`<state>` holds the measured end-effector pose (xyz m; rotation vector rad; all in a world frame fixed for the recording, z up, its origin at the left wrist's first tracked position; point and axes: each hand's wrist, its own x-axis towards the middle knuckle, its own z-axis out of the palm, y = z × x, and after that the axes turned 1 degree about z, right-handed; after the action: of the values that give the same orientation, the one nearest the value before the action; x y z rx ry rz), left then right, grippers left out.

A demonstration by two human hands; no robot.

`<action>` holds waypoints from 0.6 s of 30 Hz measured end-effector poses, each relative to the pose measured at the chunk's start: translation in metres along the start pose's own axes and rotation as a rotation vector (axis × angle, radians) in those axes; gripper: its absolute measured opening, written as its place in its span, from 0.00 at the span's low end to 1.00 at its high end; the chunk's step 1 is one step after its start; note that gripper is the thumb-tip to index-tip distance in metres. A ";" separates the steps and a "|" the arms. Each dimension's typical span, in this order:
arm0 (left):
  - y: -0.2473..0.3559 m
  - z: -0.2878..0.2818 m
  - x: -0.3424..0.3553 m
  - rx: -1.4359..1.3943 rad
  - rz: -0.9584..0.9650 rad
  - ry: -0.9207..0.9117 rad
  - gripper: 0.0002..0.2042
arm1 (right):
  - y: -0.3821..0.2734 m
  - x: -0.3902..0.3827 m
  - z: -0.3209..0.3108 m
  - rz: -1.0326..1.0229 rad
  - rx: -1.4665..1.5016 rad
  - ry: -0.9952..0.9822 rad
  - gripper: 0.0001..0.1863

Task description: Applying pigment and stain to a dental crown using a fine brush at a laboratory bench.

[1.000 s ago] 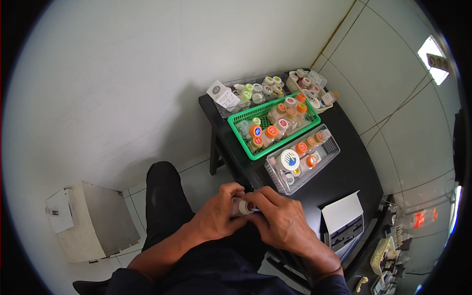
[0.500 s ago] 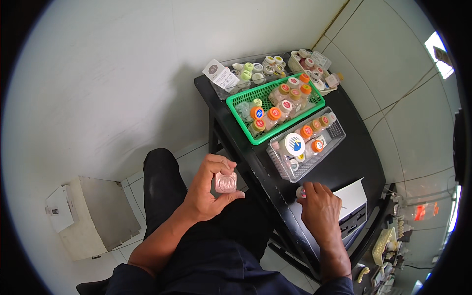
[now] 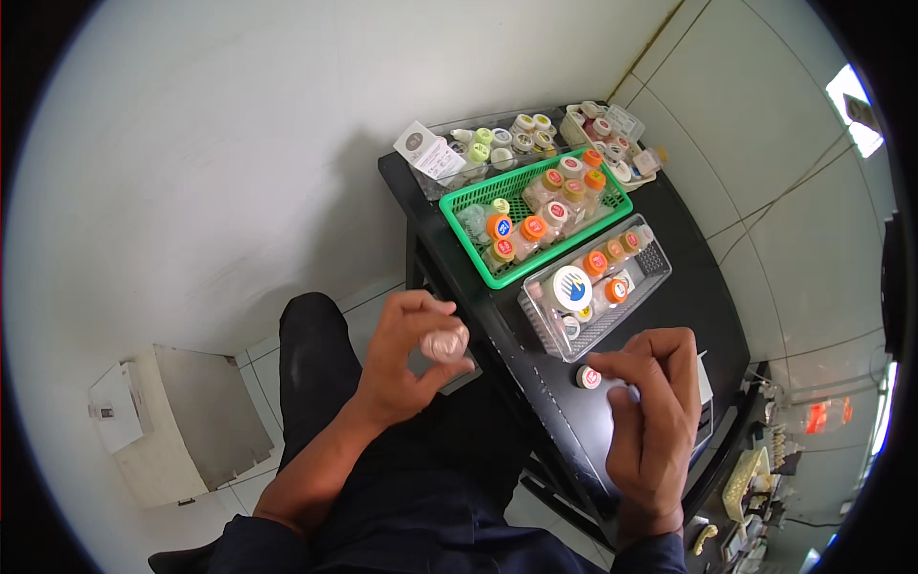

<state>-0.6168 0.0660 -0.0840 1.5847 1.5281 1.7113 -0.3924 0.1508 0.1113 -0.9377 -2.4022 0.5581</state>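
Gripping a small pinkish jar (image 3: 445,344) between fingers and thumb, the left hand (image 3: 411,359) is raised over the person's lap, left of the tabletop (image 3: 693,258). Blur softens the jar, so its contents and whether its mouth is covered cannot be made out. Of the two hands, the right (image 3: 655,421) grasps nothing visible: its thumb and forefinger stand apart over the tabletop. The forefinger's tip comes right up to a small white cap (image 3: 588,377) with a red mark, and contact is hard to tell. Behind this hand, a white flap (image 3: 706,383) is mostly hidden. In the green basket (image 3: 564,246) and the clear tray (image 3: 547,330), crowded lids cover much of the bottles beneath. The tabletop is black, scuffed pale along its near edge, and shiny beside the right hand. A plain white wall (image 3: 239,143) meets a tiled wall (image 3: 765,220) at the corner, with cables (image 3: 779,199) crossing the tiles. Along the far right, the small things are bent by the lens and partly lost in the dark rim.
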 end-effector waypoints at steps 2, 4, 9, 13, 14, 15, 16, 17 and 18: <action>-0.001 0.001 -0.003 -0.054 0.002 -0.001 0.28 | 0.003 0.003 -0.002 -0.082 -0.015 -0.008 0.10; -0.007 0.001 0.001 0.034 0.019 -0.018 0.29 | 0.023 0.009 0.002 -0.290 0.043 0.077 0.12; 0.009 -0.001 0.001 -0.059 -0.053 0.028 0.32 | 0.030 0.013 0.034 -0.411 0.373 0.219 0.18; 0.012 -0.002 -0.001 -0.105 -0.083 0.071 0.35 | 0.034 0.010 0.054 -0.456 0.452 0.140 0.11; 0.012 -0.001 -0.001 -0.102 -0.083 0.077 0.35 | 0.036 0.010 0.061 -0.484 0.420 0.122 0.11; 0.014 -0.001 -0.002 -0.087 -0.081 0.065 0.35 | 0.037 0.010 0.068 -0.509 0.390 0.102 0.12; 0.015 -0.001 -0.003 -0.072 -0.081 0.053 0.34 | 0.037 0.011 0.071 -0.517 0.358 0.069 0.14; 0.016 -0.001 -0.002 -0.071 -0.085 0.058 0.34 | 0.039 0.013 0.077 -0.519 0.361 0.064 0.14; 0.019 0.001 -0.001 -0.030 -0.069 0.065 0.34 | 0.041 0.015 0.082 -0.543 0.312 0.079 0.14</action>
<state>-0.6083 0.0587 -0.0684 1.4575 1.5619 1.7557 -0.4289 0.1734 0.0292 -0.1568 -2.2716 0.6391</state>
